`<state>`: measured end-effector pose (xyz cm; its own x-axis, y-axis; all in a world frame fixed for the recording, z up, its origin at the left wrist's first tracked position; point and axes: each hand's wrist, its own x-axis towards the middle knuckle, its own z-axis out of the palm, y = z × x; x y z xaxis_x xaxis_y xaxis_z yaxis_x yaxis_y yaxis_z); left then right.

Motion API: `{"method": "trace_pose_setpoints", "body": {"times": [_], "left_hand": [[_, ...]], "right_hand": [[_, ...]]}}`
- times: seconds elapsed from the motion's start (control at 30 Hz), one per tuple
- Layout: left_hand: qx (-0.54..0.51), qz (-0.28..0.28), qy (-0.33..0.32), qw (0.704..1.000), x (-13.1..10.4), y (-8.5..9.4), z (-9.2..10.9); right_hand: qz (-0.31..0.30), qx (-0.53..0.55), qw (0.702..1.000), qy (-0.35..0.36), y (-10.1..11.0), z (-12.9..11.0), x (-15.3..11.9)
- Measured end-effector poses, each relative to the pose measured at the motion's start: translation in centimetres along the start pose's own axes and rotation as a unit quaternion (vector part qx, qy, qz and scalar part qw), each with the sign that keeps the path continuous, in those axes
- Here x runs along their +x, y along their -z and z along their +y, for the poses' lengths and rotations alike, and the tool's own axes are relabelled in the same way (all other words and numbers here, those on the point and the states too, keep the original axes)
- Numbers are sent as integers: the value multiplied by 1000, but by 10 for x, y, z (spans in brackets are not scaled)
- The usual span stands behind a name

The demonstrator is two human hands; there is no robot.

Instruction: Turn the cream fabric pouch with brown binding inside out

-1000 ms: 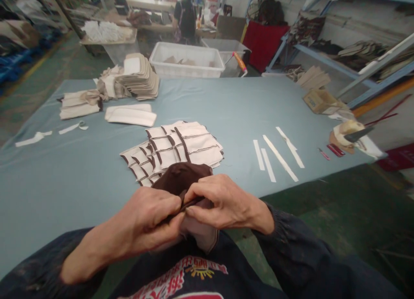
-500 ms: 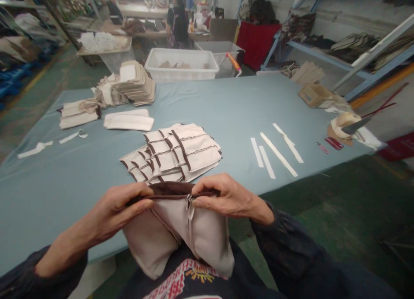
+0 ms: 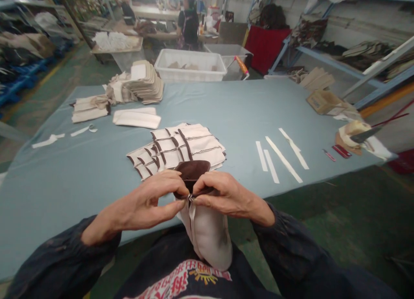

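A beige fabric pouch with a dark brown lining hangs over the table's near edge, its mouth spread apart at the top. My left hand pinches the brown-bound rim just left of a seam. On the other side of that seam, my right hand grips the same rim between thumb and fingers. The fingertips of both hands almost meet at the seam, where a small striped end shows. Beyond the hands lies an overlapping pile of beige sewn pieces with brown edging.
On the blue-green table, several white strips lie to the right, near a red object and a cardboard box. Stacked beige pieces stand back left. A white bin is behind the table; a person stands farther off.
My left hand has slid right along the rim to the seam beside my right hand. The pouch's mouth has bunched and opened, showing more brown lining. The view has shifted slightly left.
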<state>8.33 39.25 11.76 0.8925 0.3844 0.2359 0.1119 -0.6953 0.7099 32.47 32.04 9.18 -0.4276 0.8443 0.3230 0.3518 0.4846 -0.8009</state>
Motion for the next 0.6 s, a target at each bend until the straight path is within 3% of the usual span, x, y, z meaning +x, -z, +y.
{"method": "trace_pose_setpoints", "body": {"times": [0.27, 0.47, 0.6], "left_hand": [[-43, -43, 92, 994, 7, -8, -11], [-27, -40, 72, 996, 9, -10, -13], [0, -9, 67, 998, 10, -10, -11]], "right_hand": [[18, -16, 999, -33, -3, 13, -1], [35, -32, 998, -41, -4, 10, 3], [58, -55, 996, -35, -9, 13, 9]]}}
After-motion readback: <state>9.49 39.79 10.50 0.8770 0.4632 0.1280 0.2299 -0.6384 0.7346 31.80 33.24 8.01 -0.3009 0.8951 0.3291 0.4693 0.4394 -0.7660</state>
